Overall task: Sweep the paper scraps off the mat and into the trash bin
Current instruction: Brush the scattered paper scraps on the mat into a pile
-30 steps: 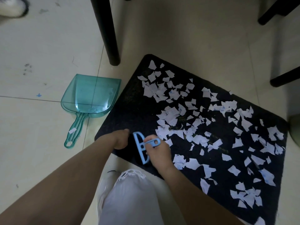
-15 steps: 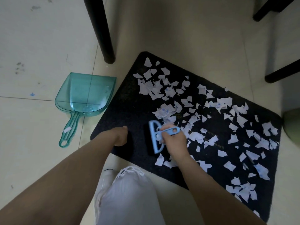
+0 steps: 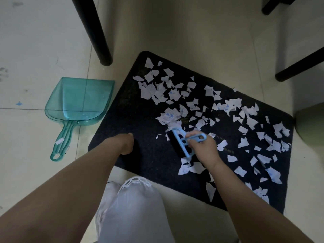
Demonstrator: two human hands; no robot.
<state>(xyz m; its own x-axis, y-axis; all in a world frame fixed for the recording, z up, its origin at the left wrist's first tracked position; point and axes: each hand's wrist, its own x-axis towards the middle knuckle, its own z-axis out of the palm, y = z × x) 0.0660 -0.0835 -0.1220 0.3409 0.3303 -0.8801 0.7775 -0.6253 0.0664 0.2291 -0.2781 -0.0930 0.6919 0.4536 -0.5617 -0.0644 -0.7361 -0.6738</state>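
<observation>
Brush (image 3: 182, 142) is gripped by rt. hand (image 3: 204, 148) amid paper scraps (image 3: 175, 95) on mat (image 3: 133, 109); lt. hand (image 3: 125, 143) is pressed on mat, fingers hidden.

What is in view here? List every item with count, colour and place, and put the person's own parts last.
mat: one, black, on the tiled floor at centre.
paper scraps: many, white with some blue print, spread over the mat's middle and right; one lies on the dustpan's handle.
brush: one, light blue with dark bristles, on the mat among the scraps.
dustpan: one, clear teal, on the floor left of the mat.
furniture legs: three in view, black, at top left and top right.
green object: one, at the right edge, cut off.
knee: one, in white cloth, bottom centre.
left hand: rests on the mat's near-left part.
right hand: grips the brush handle.
</observation>
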